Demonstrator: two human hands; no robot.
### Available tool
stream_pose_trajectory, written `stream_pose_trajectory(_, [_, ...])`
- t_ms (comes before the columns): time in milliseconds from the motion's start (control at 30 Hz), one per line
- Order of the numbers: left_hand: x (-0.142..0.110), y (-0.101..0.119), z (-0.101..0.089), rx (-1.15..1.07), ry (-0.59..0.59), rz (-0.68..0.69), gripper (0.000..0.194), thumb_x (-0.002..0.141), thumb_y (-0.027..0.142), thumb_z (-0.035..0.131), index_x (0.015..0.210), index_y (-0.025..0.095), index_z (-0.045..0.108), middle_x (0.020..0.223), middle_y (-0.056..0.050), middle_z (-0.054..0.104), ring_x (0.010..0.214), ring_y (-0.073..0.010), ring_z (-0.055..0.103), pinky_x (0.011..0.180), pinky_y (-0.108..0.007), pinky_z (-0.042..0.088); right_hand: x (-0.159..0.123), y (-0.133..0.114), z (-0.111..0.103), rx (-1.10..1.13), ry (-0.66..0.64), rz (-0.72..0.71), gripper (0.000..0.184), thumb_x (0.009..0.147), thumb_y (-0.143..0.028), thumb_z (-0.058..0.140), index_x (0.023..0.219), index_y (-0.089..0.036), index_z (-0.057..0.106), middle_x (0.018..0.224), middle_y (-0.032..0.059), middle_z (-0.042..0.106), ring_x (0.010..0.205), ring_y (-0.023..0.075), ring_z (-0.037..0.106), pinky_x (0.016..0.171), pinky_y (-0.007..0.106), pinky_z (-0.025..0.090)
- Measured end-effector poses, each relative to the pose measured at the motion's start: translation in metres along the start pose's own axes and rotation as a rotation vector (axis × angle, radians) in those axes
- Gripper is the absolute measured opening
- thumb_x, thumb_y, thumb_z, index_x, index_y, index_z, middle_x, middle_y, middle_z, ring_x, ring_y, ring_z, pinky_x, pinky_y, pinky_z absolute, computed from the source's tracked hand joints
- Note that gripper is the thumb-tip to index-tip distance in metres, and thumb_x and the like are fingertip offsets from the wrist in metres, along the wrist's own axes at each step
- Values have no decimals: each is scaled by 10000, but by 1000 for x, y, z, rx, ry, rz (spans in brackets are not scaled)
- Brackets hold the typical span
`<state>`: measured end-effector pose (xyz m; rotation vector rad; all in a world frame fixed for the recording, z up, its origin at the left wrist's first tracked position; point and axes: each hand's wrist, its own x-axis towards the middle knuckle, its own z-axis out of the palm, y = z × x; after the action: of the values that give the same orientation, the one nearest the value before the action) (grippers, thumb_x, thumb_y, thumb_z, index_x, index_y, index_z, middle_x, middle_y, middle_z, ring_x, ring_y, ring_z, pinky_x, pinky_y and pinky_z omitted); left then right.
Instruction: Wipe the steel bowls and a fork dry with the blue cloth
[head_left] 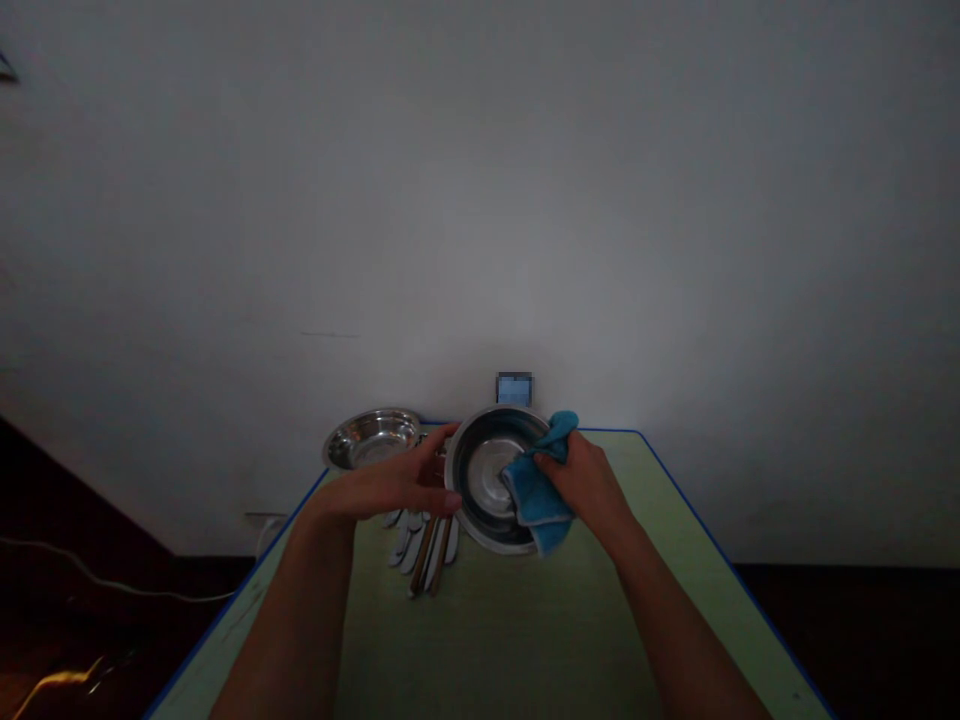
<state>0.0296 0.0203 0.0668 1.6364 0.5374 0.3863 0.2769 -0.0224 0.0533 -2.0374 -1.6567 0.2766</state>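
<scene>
I saw left hand (420, 482) fingers grip the steel bowl (487, 472), likely steadying it; right hand (589, 487) fingers pinched blue cloth (536, 497) at its rim

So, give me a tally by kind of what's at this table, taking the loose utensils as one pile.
Metal bowls: 2 (held bowl, back-left bowl)
Cloths: 1 (blue cloth)
Small screens: 1 (lit screen)
Utensil piles: 1 (utensil pile, overlapping and partly hidden, so not countable singly)
Total: 5
</scene>
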Motion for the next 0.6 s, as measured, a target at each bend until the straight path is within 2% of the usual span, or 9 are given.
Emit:
stream_pose_trajectory(267, [1, -3, -2, -26, 47, 0, 873, 734, 241, 719, 1420, 249, 179, 1059, -79, 637, 894, -216, 625, 768, -344, 451, -1, -1, -1, -9, -9, 6, 217, 816, -355, 571, 919, -164, 567, 914, 112, 683, 864, 262, 641, 640, 298, 393])
stream_pose_trajectory(433, [0, 2, -1, 56, 48, -3, 835, 732, 274, 713, 1415, 263, 233, 1105, -88, 634, 974, -252, 609, 794, -362, 458, -1, 0, 0, -12, -21, -16, 238, 809, -348, 581, 951, -157, 564, 946, 120, 680, 888, 266, 636, 656, 303, 397])
stream_pose_trajectory(600, [-2, 6, -1, 106, 40, -39, 850, 721, 304, 712, 1428, 263, 242, 1086, -82, 647, 965, -266, 613, 789, -367, 462, -2, 1, 0, 5, -43, -53, 233, 812, -334, 575, 972, -165, 556, 982, 111, 678, 924, 260, 629, 696, 305, 408])
